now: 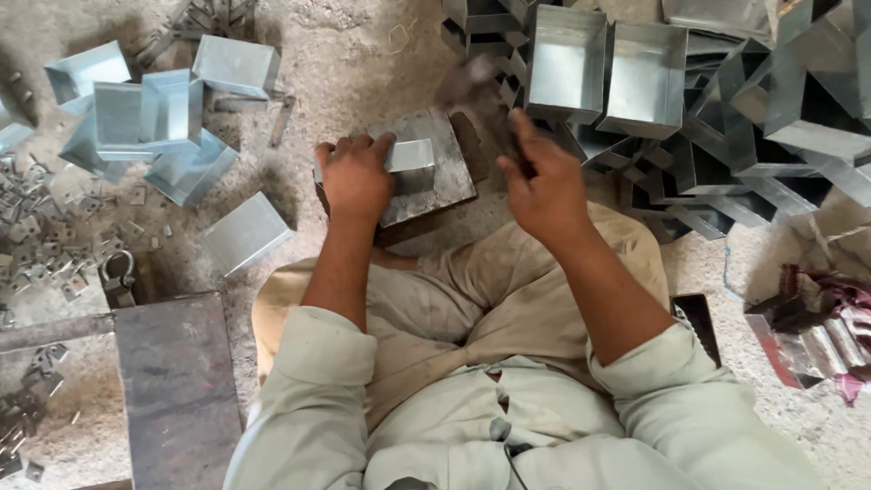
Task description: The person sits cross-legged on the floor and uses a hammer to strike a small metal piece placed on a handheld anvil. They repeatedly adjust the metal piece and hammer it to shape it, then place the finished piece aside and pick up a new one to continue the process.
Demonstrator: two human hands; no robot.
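**Ana:** Sheet metal all over this floor. The left hand (356, 177) is clamped over a small folded metal piece (410, 156), fingers curled across its top edge, pinning it flat on a square steel block (435, 172) right under the palm.

**Ben:** And the right hand (544, 186)?

**Ana:** Closed around a hammer handle, I'd say. The hammer (472, 91) is a blur up and to the left of that hand, above the block, so the head is hard to make out.

**Ben:** How would that piece handle?

**Ana:** Thin galvanised sheet by the look of it: light, stiff along the folds, springy on the flat faces, and likely sharp at the cut edges. Best gripped the way the left hand has it, over a folded corner with fingers well back from the spot under the hammer. The surface looks smooth, so it could skate on the block unless it is pressed down hard.

**Ben:** What else is around?

**Ana:** Beyond the right hand, a stack of open metal boxes (603, 73). Out past the left hand, more folded boxes (150, 113) lie tumbled, with small metal clips (54, 236) scattered further left. Near the left elbow sits a dark heavy slab (177, 381).
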